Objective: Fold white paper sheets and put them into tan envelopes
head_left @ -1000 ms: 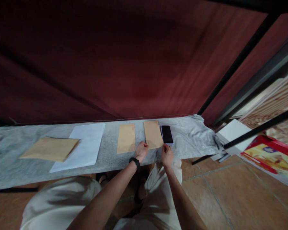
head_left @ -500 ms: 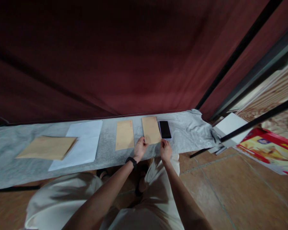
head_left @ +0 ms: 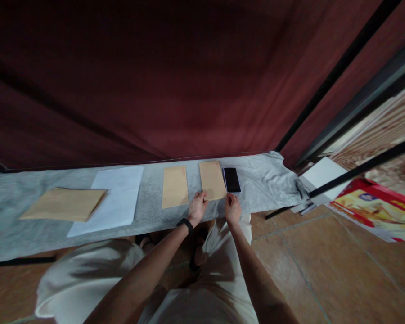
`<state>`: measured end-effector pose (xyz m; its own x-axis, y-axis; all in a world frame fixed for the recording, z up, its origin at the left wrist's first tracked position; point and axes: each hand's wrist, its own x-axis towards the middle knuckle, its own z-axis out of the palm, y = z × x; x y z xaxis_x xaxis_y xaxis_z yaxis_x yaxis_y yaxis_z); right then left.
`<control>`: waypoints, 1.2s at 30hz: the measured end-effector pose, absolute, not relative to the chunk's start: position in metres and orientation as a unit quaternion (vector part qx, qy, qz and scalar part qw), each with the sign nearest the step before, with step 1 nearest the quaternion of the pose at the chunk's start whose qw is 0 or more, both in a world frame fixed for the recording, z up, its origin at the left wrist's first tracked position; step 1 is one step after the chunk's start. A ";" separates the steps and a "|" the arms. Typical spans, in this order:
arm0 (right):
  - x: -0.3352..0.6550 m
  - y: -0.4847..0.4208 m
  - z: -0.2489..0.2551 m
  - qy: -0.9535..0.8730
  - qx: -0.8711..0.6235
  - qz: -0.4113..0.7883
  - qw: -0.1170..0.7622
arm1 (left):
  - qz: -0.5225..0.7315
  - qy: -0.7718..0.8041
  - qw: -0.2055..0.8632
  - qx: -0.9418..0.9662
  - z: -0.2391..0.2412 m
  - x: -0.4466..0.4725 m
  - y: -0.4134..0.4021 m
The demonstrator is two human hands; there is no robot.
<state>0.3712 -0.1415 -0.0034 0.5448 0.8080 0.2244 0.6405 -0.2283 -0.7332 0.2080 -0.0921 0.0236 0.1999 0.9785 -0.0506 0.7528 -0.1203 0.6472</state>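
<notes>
My left hand, with a black band at the wrist, pinches the near left corner of a small brown envelope lying on the grey cloth-covered table. My right hand grips the same envelope at its near right corner, fingers curled. A black phone lies flat just right of that envelope, touching its edge. A second small brown envelope lies to the left of my left hand.
Further left lie white paper sheets and a large brown envelope overlapping them. A dark red curtain hangs behind the table. On the tiled floor at right are a white board and a red-and-yellow box.
Both hands have stayed on the near end of the right envelope. The view has shifted slightly, so everything sits a little higher in the picture.
</notes>
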 end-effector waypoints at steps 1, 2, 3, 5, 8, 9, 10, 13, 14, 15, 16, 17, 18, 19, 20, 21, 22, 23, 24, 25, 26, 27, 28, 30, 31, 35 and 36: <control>0.372 -0.143 -0.003 -0.465 -0.774 0.102 0.417 | 0.197 0.601 0.278 0.723 0.025 0.208 -0.092; 0.373 -0.145 -0.004 -0.465 -0.769 0.103 0.426 | 0.196 0.604 0.272 0.723 0.026 0.207 -0.090; 0.374 -0.147 -0.004 -0.471 -0.760 0.106 0.436 | 0.195 0.606 0.266 0.724 0.029 0.206 -0.087; 0.376 -0.153 -0.007 -0.501 -0.731 0.114 0.449 | 0.199 0.607 0.250 0.728 0.035 0.203 -0.073; 0.379 -0.164 -0.010 -0.573 -0.685 0.121 0.433 | 0.211 0.588 0.222 0.748 0.050 0.201 -0.035; 0.379 -0.166 -0.011 -0.594 -0.676 0.118 0.421 | 0.213 0.580 0.213 0.756 0.054 0.201 -0.019; 0.379 -0.168 -0.012 -0.610 -0.670 0.112 0.408 | 0.214 0.574 0.205 0.763 0.058 0.202 -0.003; 0.378 -0.171 -0.012 -0.638 -0.664 0.092 0.379 | 0.203 0.567 0.189 0.776 0.065 0.211 0.046; 0.377 -0.171 -0.012 -0.641 -0.663 0.087 0.376 | 0.197 0.567 0.186 0.778 0.065 0.215 0.061; 0.377 -0.170 -0.012 -0.642 -0.663 0.085 0.375 | 0.189 0.568 0.184 0.780 0.064 0.219 0.074; 0.376 -0.170 -0.013 -0.642 -0.663 0.085 0.376 | 0.181 0.570 0.183 0.780 0.062 0.223 0.086; 0.376 -0.169 -0.013 -0.642 -0.662 0.085 0.376 | 0.173 0.573 0.181 0.780 0.060 0.228 0.097; 0.376 -0.169 -0.014 -0.643 -0.662 0.086 0.375 | 0.166 0.576 0.180 0.780 0.057 0.232 0.106; 0.376 -0.169 -0.014 -0.645 -0.661 0.087 0.374 | 0.159 0.578 0.178 0.780 0.053 0.235 0.114; 0.376 -0.169 -0.015 -0.647 -0.661 0.088 0.371 | 0.152 0.578 0.176 0.782 0.050 0.239 0.121; 0.375 -0.169 -0.015 -0.647 -0.662 0.088 0.367 | 0.146 0.577 0.173 0.785 0.046 0.241 0.126; 0.375 -0.169 -0.015 -0.646 -0.665 0.087 0.364 | 0.139 0.573 0.171 0.789 0.043 0.243 0.130; 0.374 -0.168 -0.014 -0.644 -0.668 0.085 0.362 | 0.132 0.569 0.169 0.794 0.040 0.245 0.133; 0.373 -0.168 -0.014 -0.642 -0.672 0.083 0.360 | 0.127 0.564 0.165 0.799 0.037 0.246 0.136; 0.372 -0.167 -0.013 -0.640 -0.675 0.081 0.358 | 0.123 0.559 0.161 0.804 0.035 0.247 0.138; 0.371 -0.166 -0.012 -0.638 -0.678 0.079 0.356 | 0.121 0.554 0.157 0.809 0.033 0.247 0.139; 0.371 -0.166 -0.012 -0.637 -0.680 0.078 0.355 | 0.119 0.548 0.152 0.814 0.031 0.247 0.140; 0.370 -0.165 -0.011 -0.635 -0.683 0.077 0.352 | 0.117 0.542 0.147 0.819 0.029 0.247 0.141; 0.369 -0.163 -0.009 -0.629 -0.693 0.077 0.344 | 0.112 0.530 0.140 0.829 0.027 0.246 0.142; 0.368 -0.163 -0.008 -0.626 -0.698 0.077 0.339 | 0.110 0.525 0.137 0.833 0.026 0.246 0.143; 0.366 -0.161 -0.004 -0.617 -0.713 0.077 0.324 | 0.107 0.516 0.127 0.840 0.022 0.244 0.142; 0.365 -0.160 -0.004 -0.613 -0.716 0.078 0.324 | 0.107 0.515 0.126 0.841 0.022 0.244 0.142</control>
